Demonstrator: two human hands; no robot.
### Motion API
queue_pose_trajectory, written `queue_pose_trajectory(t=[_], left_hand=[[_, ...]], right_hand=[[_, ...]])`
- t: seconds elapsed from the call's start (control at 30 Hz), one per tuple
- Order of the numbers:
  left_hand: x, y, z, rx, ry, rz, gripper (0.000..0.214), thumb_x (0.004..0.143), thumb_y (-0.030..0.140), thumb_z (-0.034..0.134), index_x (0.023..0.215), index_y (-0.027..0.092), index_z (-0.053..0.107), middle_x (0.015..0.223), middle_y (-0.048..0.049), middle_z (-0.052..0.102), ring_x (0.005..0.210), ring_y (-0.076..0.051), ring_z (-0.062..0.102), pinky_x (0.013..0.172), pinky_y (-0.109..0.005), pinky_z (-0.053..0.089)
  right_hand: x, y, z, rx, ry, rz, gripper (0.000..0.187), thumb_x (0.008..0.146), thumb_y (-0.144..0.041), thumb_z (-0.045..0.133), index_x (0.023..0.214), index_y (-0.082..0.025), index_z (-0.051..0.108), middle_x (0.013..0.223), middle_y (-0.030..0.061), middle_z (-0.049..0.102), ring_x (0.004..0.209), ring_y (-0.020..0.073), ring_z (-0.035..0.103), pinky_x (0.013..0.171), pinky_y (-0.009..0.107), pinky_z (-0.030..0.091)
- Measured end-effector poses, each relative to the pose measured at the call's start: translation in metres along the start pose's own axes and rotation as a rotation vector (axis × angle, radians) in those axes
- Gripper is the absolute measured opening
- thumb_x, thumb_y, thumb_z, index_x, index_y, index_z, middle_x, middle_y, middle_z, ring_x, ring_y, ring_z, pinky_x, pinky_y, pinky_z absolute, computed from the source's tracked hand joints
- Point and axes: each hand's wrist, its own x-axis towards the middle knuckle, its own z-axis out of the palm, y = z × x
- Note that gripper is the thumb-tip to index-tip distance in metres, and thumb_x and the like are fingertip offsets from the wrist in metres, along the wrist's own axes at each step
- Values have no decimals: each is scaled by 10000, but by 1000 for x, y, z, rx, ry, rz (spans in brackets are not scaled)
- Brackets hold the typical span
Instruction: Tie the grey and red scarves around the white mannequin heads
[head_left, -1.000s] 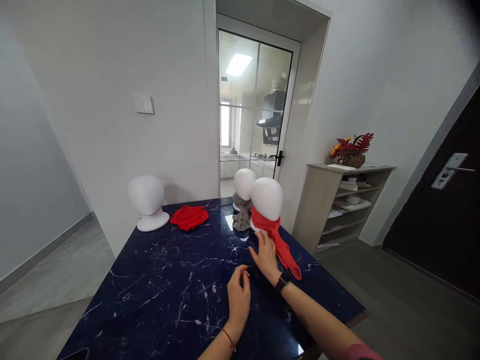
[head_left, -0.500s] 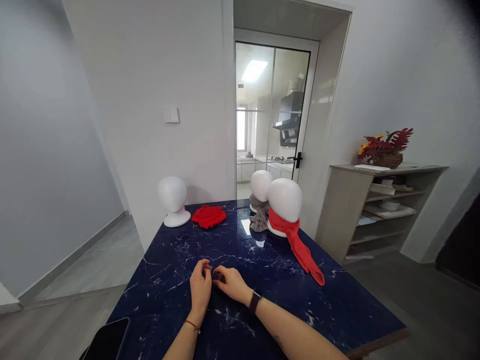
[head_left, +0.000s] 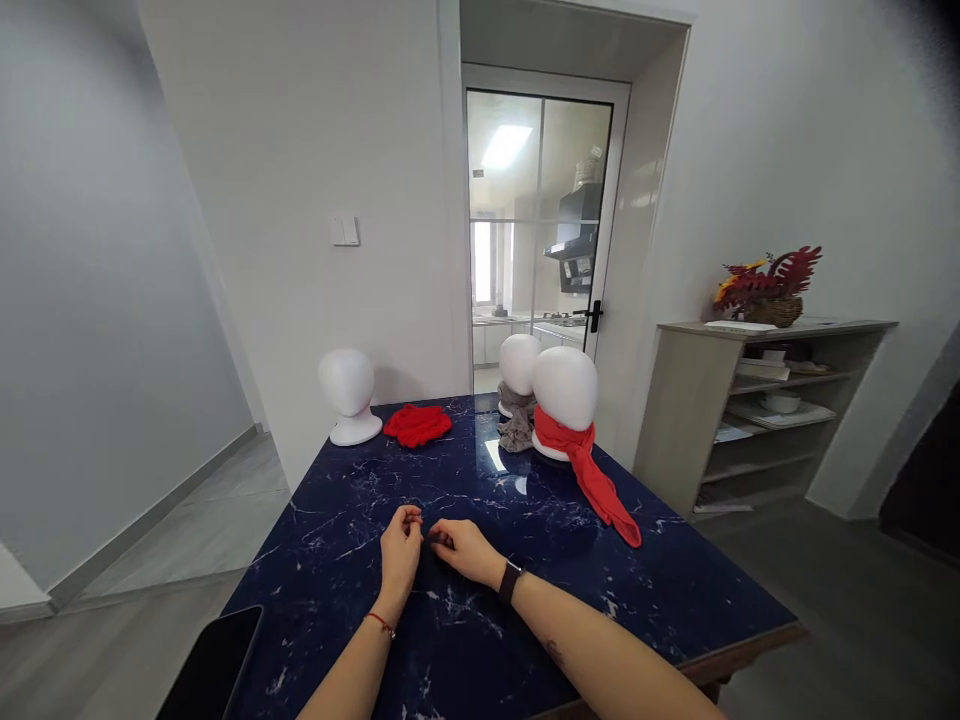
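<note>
Left hand (head_left: 401, 552): half-open, fingers curled, seemingly empty | right hand (head_left: 469, 552): likewise, beside it | red scarf (head_left: 596, 480): round the neck of white head form (head_left: 566, 388), beyond hands, rightward | red cloth (head_left: 418, 426): heaped beyond left hand

Bottom edge cuts phone (head_left: 211, 665); rear mannequin head (head_left: 517, 362) partly hidden.

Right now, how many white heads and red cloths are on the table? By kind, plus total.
White heads: 3 (one at left, two at right)
Red cloths: 2 (one crumpled, one around a head's neck)
Total: 5
</note>
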Motion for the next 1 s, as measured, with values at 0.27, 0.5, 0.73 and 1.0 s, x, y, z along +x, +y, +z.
queue_pose_trajectory(t=[0.27, 0.5, 0.73, 1.0], left_hand=[[-8, -7, -10, -62, -39, -39, 179, 667, 228, 466, 792, 175, 582, 655, 5, 589, 527, -130, 518, 541, -249, 404], [-13, -6, -15, -156, -39, -82, 182, 656, 241, 486, 788, 168, 588, 645, 10, 576, 496, -110, 498, 505, -229, 390], [-13, 11, -11, -66, -63, -65, 159, 657, 241, 471, 750, 179, 585, 633, 20, 570, 521, -113, 502, 548, -235, 394], [-19, 13, -13, -73, -91, -108, 139, 654, 221, 468, 721, 177, 581, 598, 40, 531, 502, -92, 467, 527, -216, 365]], right_hand=[[-1, 4, 1, 130, 30, 44, 152, 791, -161, 529, 855, -172, 667, 665, -10, 633, 585, 102, 550, 573, 187, 406], [-7, -5, -3, 73, 107, 44, 159, 835, -212, 497, 820, -183, 652, 687, 0, 640, 620, 123, 567, 618, 218, 415], [-29, -49, -7, 238, 282, 74, 268, 902, -394, 422, 876, -186, 588, 599, -26, 527, 532, 109, 469, 539, 217, 368], [-107, -163, -63, 214, -125, -229, 180, 854, -365, 535, 984, -315, 649, 876, 25, 670, 802, 194, 597, 819, 355, 462]])
